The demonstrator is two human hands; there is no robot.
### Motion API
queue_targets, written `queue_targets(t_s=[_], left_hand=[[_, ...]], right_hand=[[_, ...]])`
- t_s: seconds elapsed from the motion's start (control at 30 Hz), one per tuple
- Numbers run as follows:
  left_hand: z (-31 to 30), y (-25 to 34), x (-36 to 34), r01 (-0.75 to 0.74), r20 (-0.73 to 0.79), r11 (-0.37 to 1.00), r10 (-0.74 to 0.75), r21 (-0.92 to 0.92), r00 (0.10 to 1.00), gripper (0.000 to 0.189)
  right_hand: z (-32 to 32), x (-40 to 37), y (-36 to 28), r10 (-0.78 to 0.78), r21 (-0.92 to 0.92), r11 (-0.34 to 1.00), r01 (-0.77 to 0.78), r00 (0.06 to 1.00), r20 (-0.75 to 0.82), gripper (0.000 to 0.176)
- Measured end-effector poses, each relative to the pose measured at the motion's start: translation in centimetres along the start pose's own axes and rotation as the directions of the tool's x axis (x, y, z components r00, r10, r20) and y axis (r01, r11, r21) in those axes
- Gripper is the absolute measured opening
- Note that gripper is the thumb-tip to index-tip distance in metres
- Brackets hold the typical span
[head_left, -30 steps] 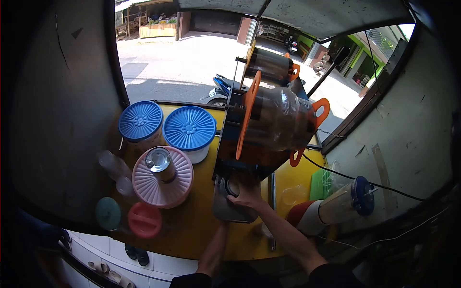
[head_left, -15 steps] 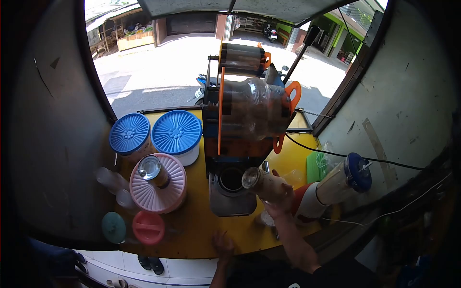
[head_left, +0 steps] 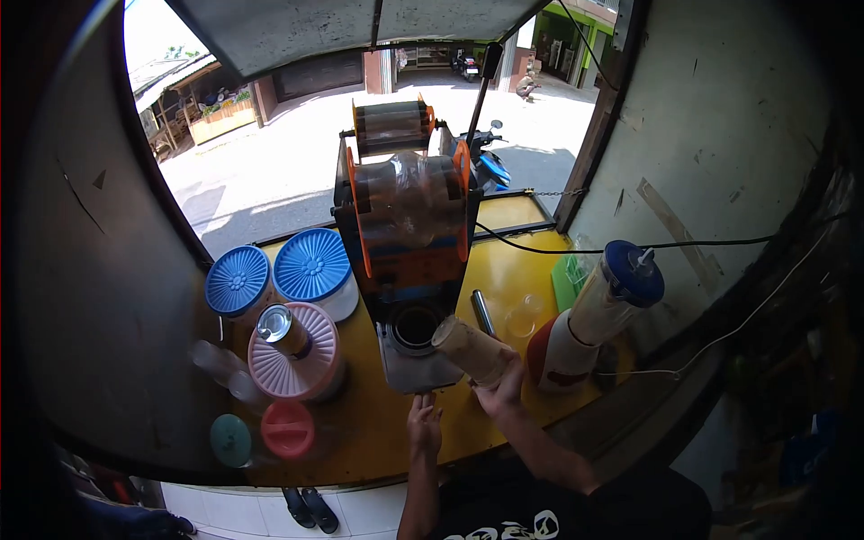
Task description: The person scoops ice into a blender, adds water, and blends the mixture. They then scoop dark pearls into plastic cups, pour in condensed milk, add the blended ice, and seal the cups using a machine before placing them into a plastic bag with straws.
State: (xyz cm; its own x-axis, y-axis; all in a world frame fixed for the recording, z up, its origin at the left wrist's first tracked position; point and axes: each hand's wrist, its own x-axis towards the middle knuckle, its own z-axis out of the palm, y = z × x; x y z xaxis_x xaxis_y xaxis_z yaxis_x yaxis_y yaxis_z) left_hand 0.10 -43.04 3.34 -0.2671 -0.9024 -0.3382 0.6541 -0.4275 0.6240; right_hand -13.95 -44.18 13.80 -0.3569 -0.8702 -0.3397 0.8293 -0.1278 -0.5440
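My right hand (head_left: 502,387) is wrapped round a tall plastic cup (head_left: 470,349) of beige, cloudy drink. The cup leans left, its upper end close to the round cup holder (head_left: 416,328) of a cup sealing machine (head_left: 409,270). Below the holder, a metal tray (head_left: 416,374) sticks out towards me. Fingertips of my left hand (head_left: 424,423) are at the tray's front edge, closed against it; part of them is hidden there. A roll of clear film (head_left: 409,200) sits on top of the machine.
Right of the cup stand a blender (head_left: 567,351) with a blue lid, a metal cylinder (head_left: 483,312) and a clear cup (head_left: 525,315). At left are blue-lidded tubs (head_left: 313,265), a pink-lidded tub (head_left: 310,378) carrying a can (head_left: 283,329), and a red lid (head_left: 288,429). A black cable (head_left: 621,246) crosses the right side.
My left hand has come up from the table's front edge to the sealing machine's tray. The cup stays in my right hand, near the holder. The view has shifted.
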Motion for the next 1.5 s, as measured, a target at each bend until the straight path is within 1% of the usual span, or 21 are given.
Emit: queue_targets(t_s=[0.07,0.23,0.27,0.33,0.37,0.4,0.47,0.5,0.57,0.67,0.8,0.87,0.93,1.0,1.1,1.17,1.23,1.3,1.37,1.43,1.5], left_hand=[[0.3,0.5,0.5,0.040,0.030,0.998,-0.039,-0.041,0.999,0.066],[-1.0,1.3,4.9,0.046,0.176,0.987,-0.018,-0.156,0.984,0.067],[-1.3,1.8,6.2,0.043,0.264,0.980,0.010,-0.195,0.965,0.069],[0.9,4.5,8.4,0.008,0.213,0.998,0.005,-0.057,0.977,0.067],[0.8,5.5,10.1,0.025,0.203,0.999,-0.034,0.046,0.979,0.065],[0.3,6.7,11.9,0.043,0.196,0.987,-0.073,0.154,0.978,0.063],[-0.5,10.2,13.6,-0.014,0.182,0.782,-0.128,0.623,0.975,0.060],[0.3,10.9,12.1,-0.007,0.186,0.771,-0.144,0.637,0.972,0.060],[1.8,12.6,7.9,-0.341,0.377,0.691,0.106,0.638,0.920,0.060],[-1.1,11.1,5.2,-0.280,0.380,0.745,0.039,0.605,0.924,0.061],[-3.9,7.3,1.7,-0.175,0.090,0.668,0.160,0.724,0.983,0.065],[-4.6,6.1,0.5,-0.192,0.035,0.670,0.240,0.717,0.970,0.064],[-5.2,5.0,-0.1,-0.185,0.016,0.694,0.244,0.696,0.970,0.061],[-5.0,4.4,-0.9,-0.189,0.002,0.691,0.262,0.697,0.965,0.054],[-3.4,2.8,-0.1,-0.137,-0.077,0.722,0.255,0.678,0.964,0.049],[-3.6,1.1,1.3,-0.187,-0.182,0.730,0.394,0.657,0.901,0.041],[-2.8,0.2,2.3,-0.213,-0.152,0.701,0.420,0.680,0.895,0.039],[-3.1,-0.1,2.7,-0.238,-0.129,0.663,0.455,0.710,0.881,0.038],[-3.8,0.1,3.0,-0.090,-0.251,0.693,0.375,0.716,0.892,0.034],[-2.9,0.3,2.6,-0.166,-0.241,0.739,0.411,0.653,0.879,0.037],[-1.8,0.3,1.7,-0.085,-0.394,0.735,0.453,0.673,0.800,0.040]], right_hand=[[-0.1,-0.6,-0.5,0.045,-0.093,0.995,-0.041,0.998,0.048,0.045],[-1.1,-1.4,-1.3,-0.071,-0.020,0.997,0.072,0.996,0.060,0.048],[-2.1,-1.6,-1.6,-0.138,-0.329,0.926,0.183,0.978,0.155,0.049],[-2.3,-2.2,-2.1,-0.179,-0.594,0.748,0.297,0.951,0.251,0.050],[-1.5,-2.9,-2.5,-0.162,-0.820,0.342,0.460,0.888,0.430,0.053],[-0.9,-3.2,-2.5,-0.057,-0.820,-0.138,0.555,0.822,0.566,0.056],[-1.0,-2.2,0.0,0.163,-0.718,-0.300,0.628,0.775,0.610,0.061],[-0.7,-1.4,1.1,0.145,-0.731,-0.292,0.616,0.784,0.603,0.061],[-0.1,0.4,3.4,0.372,-0.629,-0.380,0.678,0.735,0.567,0.060],[-1.0,3.2,6.9,0.393,-0.530,-0.453,0.717,0.695,0.603,0.061],[-2.9,3.5,8.7,0.393,-0.550,-0.336,0.764,0.645,0.656,0.064],[-3.0,2.6,7.3,0.249,-0.394,-0.464,0.794,0.543,0.802,0.067],[-2.1,0.3,3.2,0.251,-0.400,-0.426,0.811,0.531,0.809,0.065],[-2.4,-1.1,-3.8,0.534,-0.671,0.034,0.740,0.554,0.638,0.057],[-3.4,-3.9,-18.0,0.704,-0.760,0.289,0.582,0.409,0.581,0.031],[-6.8,-4.9,-25.4,0.503,-0.832,0.258,0.491,0.667,0.550,0.025],[-10.5,-3.6,-29.2,-0.035,-0.895,0.101,0.435,0.900,0.434,0.026],[-14.2,1.5,-29.5,-0.554,-0.784,0.311,0.537,0.773,0.310,0.031],[-17.9,7.7,-29.6,-0.639,-0.658,0.439,0.612,0.727,0.251,0.037],[-17.5,12.7,-30.0,-0.718,-0.621,0.380,0.685,0.642,0.268,0.036],[-15.7,16.6,-31.6,-0.559,-0.809,0.322,0.491,0.789,0.256,0.031]])
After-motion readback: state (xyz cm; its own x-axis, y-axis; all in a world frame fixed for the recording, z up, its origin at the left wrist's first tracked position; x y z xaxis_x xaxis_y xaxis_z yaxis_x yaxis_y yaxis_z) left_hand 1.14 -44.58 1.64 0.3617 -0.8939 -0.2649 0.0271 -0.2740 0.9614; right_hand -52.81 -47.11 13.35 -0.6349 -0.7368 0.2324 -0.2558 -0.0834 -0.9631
